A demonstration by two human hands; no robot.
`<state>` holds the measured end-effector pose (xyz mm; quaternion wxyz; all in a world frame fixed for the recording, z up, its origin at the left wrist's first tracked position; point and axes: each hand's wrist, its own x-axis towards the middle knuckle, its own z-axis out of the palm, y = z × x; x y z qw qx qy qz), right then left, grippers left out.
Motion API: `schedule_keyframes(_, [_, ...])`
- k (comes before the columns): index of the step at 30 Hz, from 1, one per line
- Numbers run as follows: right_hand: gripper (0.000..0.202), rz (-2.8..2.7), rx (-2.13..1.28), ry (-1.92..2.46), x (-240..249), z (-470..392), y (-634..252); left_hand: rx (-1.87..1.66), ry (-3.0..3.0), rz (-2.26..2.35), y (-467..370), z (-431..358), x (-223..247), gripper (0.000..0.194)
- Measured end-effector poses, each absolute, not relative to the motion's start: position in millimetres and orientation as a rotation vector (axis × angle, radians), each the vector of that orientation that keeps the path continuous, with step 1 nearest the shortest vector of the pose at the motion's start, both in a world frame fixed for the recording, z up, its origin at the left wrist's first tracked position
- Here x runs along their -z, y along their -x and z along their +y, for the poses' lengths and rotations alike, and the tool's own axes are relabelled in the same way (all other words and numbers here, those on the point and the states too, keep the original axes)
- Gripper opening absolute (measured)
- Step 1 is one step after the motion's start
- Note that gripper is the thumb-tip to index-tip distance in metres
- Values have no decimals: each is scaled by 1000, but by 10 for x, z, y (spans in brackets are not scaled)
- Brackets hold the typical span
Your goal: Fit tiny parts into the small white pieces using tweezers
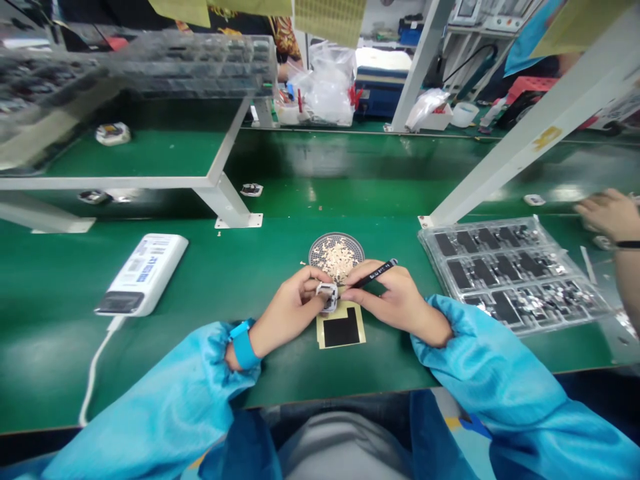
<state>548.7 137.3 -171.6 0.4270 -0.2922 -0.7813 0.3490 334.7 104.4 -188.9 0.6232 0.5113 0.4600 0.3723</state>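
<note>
Between thumb and fingers, my left hand (295,300) grips a small white square device housing (329,297) with dark parts inside. My right hand (387,297) is closed around black tweezers (375,273), whose tip reaches the right side of the housing. Just beyond both hands sits a round grey dish (316,248) heaped with tiny pale pieces (337,259). Below the housing lies a yellowish backing sheet (363,337) with a black L-shaped patch (341,328) on it; the housing and fingers cover its upper edge.
Stacked clear trays of parts (480,273) lie to the right, near a co-worker's hand (613,213). A white power bank (150,270) with a cable lies left. Shelf legs (233,203) stand on the bench. More housings (251,190) sit farther back on the green surface.
</note>
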Motion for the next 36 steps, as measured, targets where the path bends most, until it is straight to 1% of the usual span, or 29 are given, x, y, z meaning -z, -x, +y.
schedule_keyframes(9, [16,-1996,-848,726,1740,1367,-5488,-864,-1207,1113,-3366,1019,1876,18])
schedule_keyframes(17, [15,-1977,-909,753,1727,1361,-5477,-890,-1184,1120,-3379,1025,1872,19])
schedule_keyframes(26, [5,-1862,-1002,735,1670,1363,-5459,-974,-1064,1093,-3356,1050,1906,25])
schedule_keyframes(32, [10,-1861,-1064,674,1666,1365,-5478,-1026,-1046,1082,-3352,1057,1920,25])
schedule_keyframes(36, [10,-1861,-1102,650,1652,1368,-5500,-1070,-997,1103,-3348,1075,1873,27])
